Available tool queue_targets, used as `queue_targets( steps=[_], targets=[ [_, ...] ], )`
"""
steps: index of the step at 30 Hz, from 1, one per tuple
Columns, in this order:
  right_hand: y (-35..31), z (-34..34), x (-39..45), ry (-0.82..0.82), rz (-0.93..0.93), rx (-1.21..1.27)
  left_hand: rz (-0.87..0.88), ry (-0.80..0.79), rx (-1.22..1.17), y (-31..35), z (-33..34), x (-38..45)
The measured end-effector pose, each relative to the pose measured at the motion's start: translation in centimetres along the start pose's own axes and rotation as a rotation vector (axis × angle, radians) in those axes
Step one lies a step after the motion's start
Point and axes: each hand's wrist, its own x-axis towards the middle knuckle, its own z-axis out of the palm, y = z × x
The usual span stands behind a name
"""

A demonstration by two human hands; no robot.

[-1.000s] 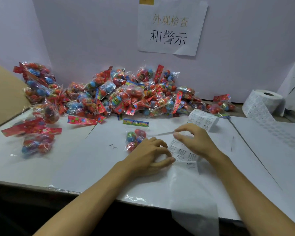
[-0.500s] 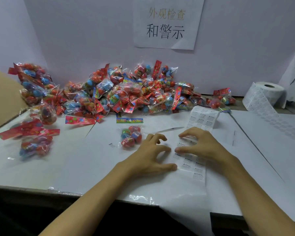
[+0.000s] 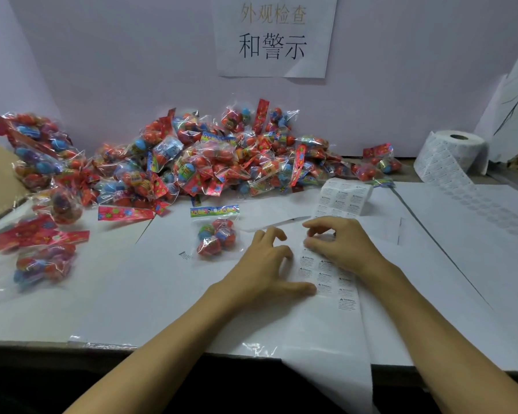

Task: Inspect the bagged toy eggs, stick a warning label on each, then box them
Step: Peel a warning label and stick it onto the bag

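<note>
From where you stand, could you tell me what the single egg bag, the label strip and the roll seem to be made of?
Single egg bag: clear glossy plastic film, showing glints and the eggs inside. Label strip: matte white paper labels, probably on a slick backing. Roll: the same white paper, wound.

Left hand (image 3: 262, 270) flat, fingers (image 3: 277, 234) spread; right hand (image 3: 346, 246) arched, fingers (image 3: 313, 243) curled in pinch.
</note>
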Motion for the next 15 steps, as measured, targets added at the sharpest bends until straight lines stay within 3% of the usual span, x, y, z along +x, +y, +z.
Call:
queue_targets(
  steps=[4, 6, 11, 15],
  targets=[
    [0.5, -1.4, -0.4, -0.025, 0.028, -0.079, 0.002, 0.0, -0.226, 0.3, 0.5, 0.2],
    [0.3, -1.8, -0.5, 0.038, 0.015, -0.049, -0.012, 0.013, -0.362, 0.3, 0.4, 0.2],
    [-0.9, -1.9, -0.7, 0.381, -0.346, 0.011, 0.031, 0.166, -0.705, 0.7, 0.3, -0.3],
    [-1.7, -1.9, -1.5, 0.371, -0.486, -0.101, -0.116, 0.265, -0.966, 0.5, -0.5, 0.0]
  ],
)
